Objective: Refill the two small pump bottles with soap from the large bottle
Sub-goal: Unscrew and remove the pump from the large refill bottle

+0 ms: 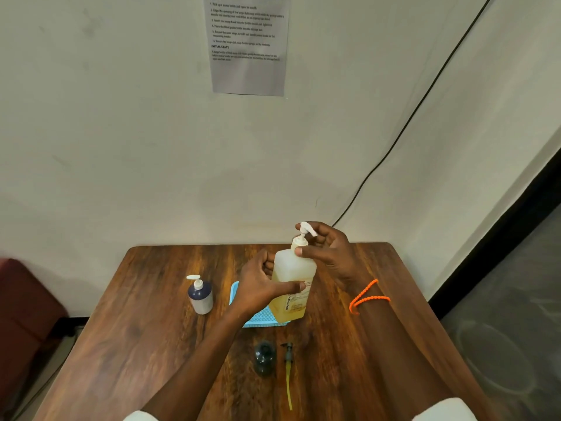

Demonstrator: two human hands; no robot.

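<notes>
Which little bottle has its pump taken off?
The dark see-through small bottle nearest the person. Its pump with the yellow tube lies beside it on the table. The blue-and-white bottle still wears its white pump.

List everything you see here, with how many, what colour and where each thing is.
large bottle: one, translucent with yellow soap and a white pump, held over the table's middle
white small pump bottle: one, dark-topped, pump on, left of tray
dark small pump bottle: one, open, near table edge
pump head: one, dark with yellowish tube, lying right of the dark bottle
tray: one, blue, behind the large bottle
table: one, brown wood
paper sheet: one, printed, on wall
cable: one, black, along wall
left hand: gripping the large bottle's body
right hand: at its pump, orange wristband
</notes>
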